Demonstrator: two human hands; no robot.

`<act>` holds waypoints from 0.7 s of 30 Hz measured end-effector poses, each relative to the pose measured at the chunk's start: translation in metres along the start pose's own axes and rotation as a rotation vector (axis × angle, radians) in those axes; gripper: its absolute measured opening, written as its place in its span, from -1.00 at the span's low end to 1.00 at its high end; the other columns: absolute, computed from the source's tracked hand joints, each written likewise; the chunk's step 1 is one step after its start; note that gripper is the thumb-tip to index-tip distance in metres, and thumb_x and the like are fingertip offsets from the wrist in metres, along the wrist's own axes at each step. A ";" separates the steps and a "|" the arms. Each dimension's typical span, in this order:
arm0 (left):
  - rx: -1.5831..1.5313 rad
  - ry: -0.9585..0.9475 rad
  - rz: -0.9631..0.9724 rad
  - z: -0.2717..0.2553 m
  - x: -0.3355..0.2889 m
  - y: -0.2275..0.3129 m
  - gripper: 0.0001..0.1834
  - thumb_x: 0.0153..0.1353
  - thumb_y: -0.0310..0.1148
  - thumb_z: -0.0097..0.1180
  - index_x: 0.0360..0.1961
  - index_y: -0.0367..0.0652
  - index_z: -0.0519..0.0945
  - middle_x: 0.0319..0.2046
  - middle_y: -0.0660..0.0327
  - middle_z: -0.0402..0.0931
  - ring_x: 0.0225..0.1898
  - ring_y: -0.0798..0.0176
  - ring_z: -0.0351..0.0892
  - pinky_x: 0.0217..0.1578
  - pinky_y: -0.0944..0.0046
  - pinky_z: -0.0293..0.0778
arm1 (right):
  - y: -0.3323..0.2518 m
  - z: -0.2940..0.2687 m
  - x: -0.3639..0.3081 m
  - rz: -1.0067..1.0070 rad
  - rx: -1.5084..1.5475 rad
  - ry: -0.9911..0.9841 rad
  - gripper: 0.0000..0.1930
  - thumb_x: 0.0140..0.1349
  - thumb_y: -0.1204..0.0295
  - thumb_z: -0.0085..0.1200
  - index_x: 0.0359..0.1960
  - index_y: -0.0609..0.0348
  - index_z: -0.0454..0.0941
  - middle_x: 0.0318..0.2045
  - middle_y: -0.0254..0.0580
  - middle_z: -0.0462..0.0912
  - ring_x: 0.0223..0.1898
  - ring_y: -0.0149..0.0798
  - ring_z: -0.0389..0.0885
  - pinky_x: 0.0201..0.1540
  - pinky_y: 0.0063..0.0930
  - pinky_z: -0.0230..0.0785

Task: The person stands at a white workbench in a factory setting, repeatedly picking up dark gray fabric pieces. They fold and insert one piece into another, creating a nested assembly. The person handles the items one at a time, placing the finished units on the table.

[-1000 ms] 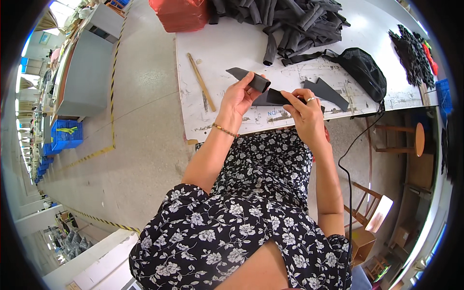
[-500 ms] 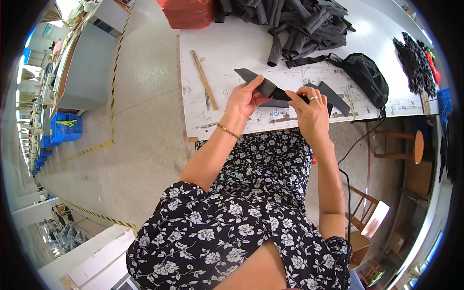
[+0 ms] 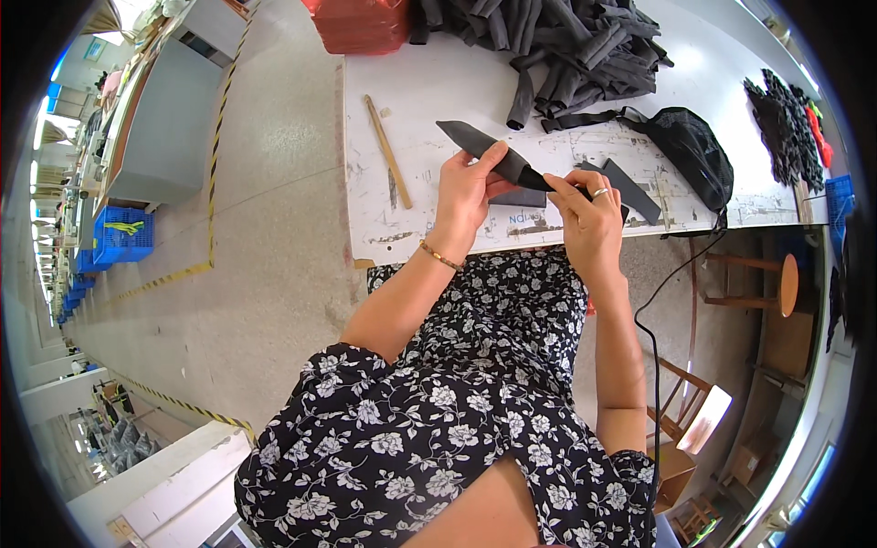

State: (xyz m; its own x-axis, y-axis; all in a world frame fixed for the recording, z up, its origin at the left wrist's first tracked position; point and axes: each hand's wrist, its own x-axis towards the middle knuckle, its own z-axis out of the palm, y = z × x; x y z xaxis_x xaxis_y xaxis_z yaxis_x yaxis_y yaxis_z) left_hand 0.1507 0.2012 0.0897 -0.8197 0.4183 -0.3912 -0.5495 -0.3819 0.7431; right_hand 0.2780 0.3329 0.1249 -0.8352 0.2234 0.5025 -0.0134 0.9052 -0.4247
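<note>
A dark grey fabric sleeve (image 3: 477,143) is pinched in my left hand (image 3: 464,196), its pointed end sticking out to the upper left. My right hand (image 3: 592,219), with a ring on one finger, grips a black strip (image 3: 535,180) that enters the sleeve's right end. Whether something stiff lies inside the sleeve is hidden. Both hands are just above the near edge of the white table (image 3: 438,91). Beneath them lies a flat grey piece (image 3: 524,197), partly covered. More flat dark grey pieces (image 3: 632,190) rest beyond my right hand.
A heap of grey fabric tubes (image 3: 585,55) covers the far table, beside a red bag (image 3: 364,27). A wooden stick (image 3: 388,151) lies at left. At right are a black bag (image 3: 690,157) and a black pile (image 3: 784,128). A cable (image 3: 647,320) hangs off the edge.
The sleeve's free end has shifted slightly up and left, looking rounder and more opened out. My left hand has moved a little right along it; my right hand still grips the strip.
</note>
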 end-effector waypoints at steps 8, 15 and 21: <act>-0.023 -0.079 -0.040 -0.001 0.000 0.001 -0.66 0.23 -0.37 0.25 -0.11 -0.39 0.47 -0.23 0.03 0.60 -0.30 0.11 0.70 -0.32 0.16 0.73 | 0.002 -0.003 0.000 -0.074 -0.128 -0.002 -0.70 0.04 0.55 0.21 -0.14 0.03 0.69 -0.25 -0.31 0.54 -0.22 -0.21 0.49 -0.14 -0.28 0.29; -0.016 -0.052 0.031 0.005 -0.010 -0.002 -0.65 0.19 -0.47 0.27 -0.07 -0.39 0.45 -0.24 0.03 0.59 -0.27 0.13 0.69 -0.32 0.17 0.73 | -0.003 0.005 -0.005 -0.164 -0.285 0.027 -0.64 0.04 0.53 0.19 -0.06 0.07 0.62 -0.20 -0.32 0.50 -0.17 -0.19 0.48 -0.08 -0.23 0.29; 0.034 -0.025 0.284 0.013 -0.030 -0.014 -0.54 0.15 -0.63 0.21 0.09 -0.32 0.42 -0.19 0.10 0.58 -0.22 0.27 0.64 -0.23 0.21 0.69 | -0.021 0.030 -0.008 -0.029 -0.147 0.093 -0.45 0.09 0.46 0.24 0.18 0.13 0.43 -0.11 -0.16 0.45 -0.11 -0.08 0.45 -0.06 -0.16 0.26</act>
State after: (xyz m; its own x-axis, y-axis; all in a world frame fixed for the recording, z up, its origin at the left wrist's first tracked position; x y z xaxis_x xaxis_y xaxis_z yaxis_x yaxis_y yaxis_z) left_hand 0.1850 0.2051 0.0979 -0.9355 0.3190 -0.1519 -0.2928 -0.4592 0.8387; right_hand 0.2683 0.3013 0.1074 -0.7809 0.2228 0.5836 0.0492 0.9533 -0.2981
